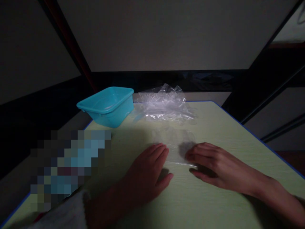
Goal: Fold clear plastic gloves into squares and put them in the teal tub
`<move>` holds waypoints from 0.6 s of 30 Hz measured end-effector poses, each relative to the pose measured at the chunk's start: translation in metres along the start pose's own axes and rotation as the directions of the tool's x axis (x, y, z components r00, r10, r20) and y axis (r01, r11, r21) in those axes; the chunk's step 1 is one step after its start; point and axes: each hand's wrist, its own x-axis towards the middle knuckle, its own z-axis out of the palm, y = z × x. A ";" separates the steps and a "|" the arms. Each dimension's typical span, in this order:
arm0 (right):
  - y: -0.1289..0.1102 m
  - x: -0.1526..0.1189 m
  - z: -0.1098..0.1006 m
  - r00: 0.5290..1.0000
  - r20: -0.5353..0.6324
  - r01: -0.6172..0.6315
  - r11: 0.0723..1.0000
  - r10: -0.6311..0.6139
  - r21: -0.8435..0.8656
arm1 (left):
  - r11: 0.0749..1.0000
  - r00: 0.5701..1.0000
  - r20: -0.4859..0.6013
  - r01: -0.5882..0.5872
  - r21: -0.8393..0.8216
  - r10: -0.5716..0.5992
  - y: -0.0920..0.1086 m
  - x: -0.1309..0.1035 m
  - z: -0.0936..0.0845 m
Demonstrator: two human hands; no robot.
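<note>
A clear plastic bag (177, 151) lies flat on the table in front of me, its near edge catching a line of light. My left hand (149, 171) rests at the bag's left side, fingers stretched out together and thumb apart. On the other side, my right hand (209, 163) is over the bag's right edge, with fingers slightly bent and a gap between them and the thumb. Neither hand grips anything that I can see. Just beyond lies a crumpled heap of clear plastic bags (164, 103).
A turquoise plastic basin (109, 108) stands at the table's far left corner. Along the left edge is a blurred-out bluish object (78, 159). The pale green table (214, 127) has a blue rim, and a grey panel (166, 38) rises behind it.
</note>
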 end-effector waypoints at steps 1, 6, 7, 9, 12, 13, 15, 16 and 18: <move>0.000 0.000 0.001 1.000 0.009 -0.002 1.000 0.002 -0.003 | 1.000 1.000 -0.011 0.010 -0.004 -0.010 -0.001 0.001 0.000; -0.001 0.002 0.005 1.000 0.029 -0.009 1.000 0.009 0.006 | 0.998 0.998 -0.017 0.052 -0.043 -0.053 -0.005 0.005 0.001; 0.000 0.002 0.005 1.000 0.028 -0.012 1.000 0.012 0.007 | 0.997 0.998 -0.022 0.059 -0.047 -0.061 -0.006 0.005 0.002; 0.000 0.002 0.006 0.999 0.025 -0.021 1.000 0.021 0.013 | 0.997 0.997 -0.028 0.066 -0.045 -0.067 -0.007 0.005 0.002; 0.000 0.002 0.006 0.999 0.026 -0.021 1.000 0.021 0.020 | 0.997 0.997 -0.033 0.064 -0.039 -0.065 -0.009 0.006 0.002; 0.000 0.002 0.006 0.999 0.028 -0.021 1.000 0.021 0.018 | 0.997 0.997 -0.034 0.064 -0.039 -0.065 -0.009 0.006 0.002; 0.000 0.002 0.006 1.000 0.021 -0.015 1.000 0.015 0.016 | 0.997 0.997 -0.033 0.064 -0.043 -0.065 -0.009 0.007 0.002; 0.001 0.002 0.007 1.000 0.010 -0.009 1.000 0.009 0.016 | 0.997 0.997 -0.033 0.064 -0.045 -0.065 -0.008 0.007 0.002; 0.003 0.002 0.007 1.000 -0.015 0.007 1.000 -0.006 0.024 | 0.997 0.997 -0.034 0.066 -0.051 -0.068 -0.008 0.008 0.002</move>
